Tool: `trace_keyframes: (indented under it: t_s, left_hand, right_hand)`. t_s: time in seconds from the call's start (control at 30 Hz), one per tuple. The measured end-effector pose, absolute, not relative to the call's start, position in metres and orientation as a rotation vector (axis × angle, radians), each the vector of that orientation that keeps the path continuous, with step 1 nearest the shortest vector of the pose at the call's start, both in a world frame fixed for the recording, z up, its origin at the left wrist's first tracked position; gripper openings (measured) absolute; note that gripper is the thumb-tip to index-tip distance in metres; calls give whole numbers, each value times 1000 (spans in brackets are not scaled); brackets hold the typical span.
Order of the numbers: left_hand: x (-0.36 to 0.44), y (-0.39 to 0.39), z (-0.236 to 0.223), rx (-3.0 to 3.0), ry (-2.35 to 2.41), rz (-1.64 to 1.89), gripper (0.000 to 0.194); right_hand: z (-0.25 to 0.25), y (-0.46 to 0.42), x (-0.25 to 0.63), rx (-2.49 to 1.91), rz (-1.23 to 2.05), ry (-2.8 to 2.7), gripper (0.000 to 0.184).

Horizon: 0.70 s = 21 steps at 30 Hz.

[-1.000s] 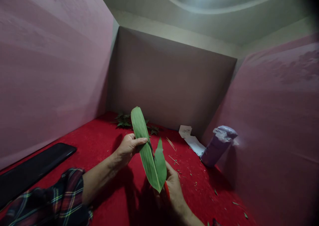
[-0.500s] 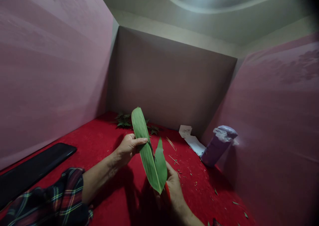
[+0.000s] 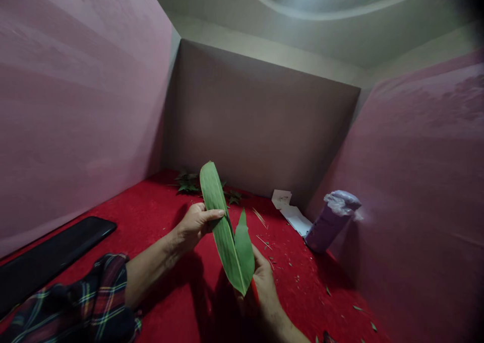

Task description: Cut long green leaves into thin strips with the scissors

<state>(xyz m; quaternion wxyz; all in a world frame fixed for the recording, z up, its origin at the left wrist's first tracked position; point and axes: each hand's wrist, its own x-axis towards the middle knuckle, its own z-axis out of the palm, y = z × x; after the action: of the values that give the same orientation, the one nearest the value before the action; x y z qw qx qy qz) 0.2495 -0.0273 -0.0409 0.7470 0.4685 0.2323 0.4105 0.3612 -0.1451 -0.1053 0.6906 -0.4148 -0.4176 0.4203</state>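
Holding the long green leaf just below the centre of the frame, the left hand has its thumb pressed flat on the upper face, the fingers behind. The leaf's long axis runs on a slant, from a blunt end at upper left to a pointed end at lower right. A pointed flap stands apart along its right side, with a narrow gap between the two; lower down, flap and leaf meet or overlap, which of the two cannot be confirmed.

The right hand lies beside the flap and is the nearer to the lower point; the left hand grips higher, from the left edge. Its fingers appear closed on a red handle, the rest of that tool being hidden by the leaf.

Beyond, on the red cloth: leafy sprigs behind the leaf, thin sticks to its right, white papers and a tilted purple roll right of centre, leaf scraps at lower right, and a black slab at lower left.
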Motion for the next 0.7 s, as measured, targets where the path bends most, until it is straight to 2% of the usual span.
trace_keyframes:
  t_s: [0.7]
  left_hand:
    - [249,-31,-38,1028,497,894,26]
  right_hand:
    - [-99,-149,357,-888,960,-933,25]
